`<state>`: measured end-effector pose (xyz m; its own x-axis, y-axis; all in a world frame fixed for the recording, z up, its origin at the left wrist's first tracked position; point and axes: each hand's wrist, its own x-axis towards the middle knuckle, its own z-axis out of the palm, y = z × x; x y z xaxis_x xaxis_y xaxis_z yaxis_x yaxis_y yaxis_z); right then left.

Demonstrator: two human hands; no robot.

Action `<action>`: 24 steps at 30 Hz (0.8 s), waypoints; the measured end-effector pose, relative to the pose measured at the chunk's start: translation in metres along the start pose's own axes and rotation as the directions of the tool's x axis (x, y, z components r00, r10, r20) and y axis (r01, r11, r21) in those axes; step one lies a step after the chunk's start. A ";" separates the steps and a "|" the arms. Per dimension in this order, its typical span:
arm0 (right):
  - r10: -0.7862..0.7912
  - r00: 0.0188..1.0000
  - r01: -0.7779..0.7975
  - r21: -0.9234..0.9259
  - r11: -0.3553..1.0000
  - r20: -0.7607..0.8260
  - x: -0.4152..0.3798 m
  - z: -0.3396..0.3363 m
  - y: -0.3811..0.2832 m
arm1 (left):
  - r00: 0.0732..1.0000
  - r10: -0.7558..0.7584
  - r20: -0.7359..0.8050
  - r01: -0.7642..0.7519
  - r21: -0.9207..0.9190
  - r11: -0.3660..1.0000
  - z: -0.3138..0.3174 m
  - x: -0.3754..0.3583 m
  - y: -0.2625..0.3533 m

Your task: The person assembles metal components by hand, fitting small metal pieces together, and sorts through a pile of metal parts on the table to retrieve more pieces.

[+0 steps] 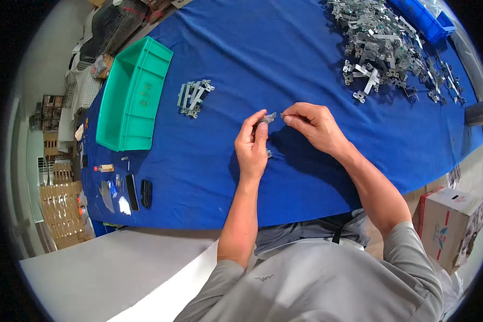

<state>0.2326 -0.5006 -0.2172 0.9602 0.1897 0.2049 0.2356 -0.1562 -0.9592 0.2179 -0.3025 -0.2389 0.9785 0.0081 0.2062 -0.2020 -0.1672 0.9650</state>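
Observation:
My left hand (251,147) is closed around a small metal bracket (270,117), whose end sticks out past the thumb and fingertips. Just to its right, my right hand (312,124) has thumb and forefinger pinched together. A tiny bit of something shows at that pinch, too small to name. Both hands are over the blue cloth (241,64) near the table's front edge. Part of another metal piece (269,154) shows beside the left wrist, mostly hidden. A small stack of similar metal brackets (194,98) lies to the left of my hands.
A large heap of metal brackets (378,45) covers the far right, beside a blue bin (426,21). At the left stands a green crate (137,102). A small bottle (104,168), a black phone-like object (132,192) and a black case (146,194) lie front left. A cardboard box (448,222) stands lower right.

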 end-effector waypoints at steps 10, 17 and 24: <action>0.034 0.998 -0.030 -0.077 0.997 0.045 -0.001 -0.001 -0.002 | 0.998 -0.061 -0.014 0.058 -0.152 0.987 0.008 -0.002 0.013; 0.018 0.999 -0.013 -0.132 0.991 0.032 -0.001 -0.001 -0.002 | 0.997 -0.081 -0.017 0.077 -0.185 0.980 0.006 -0.001 0.007; 0.058 0.997 -0.048 -0.161 0.986 0.060 -0.001 -0.001 0.004 | 1.000 -0.016 0.009 0.016 0.034 0.999 0.003 -0.003 0.013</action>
<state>0.2329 -0.5023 -0.2209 0.9616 0.2380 0.1369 0.2106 -0.3195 -0.9239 0.2126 -0.3077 -0.2272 0.9819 0.0020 0.1894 -0.1851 -0.2007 0.9620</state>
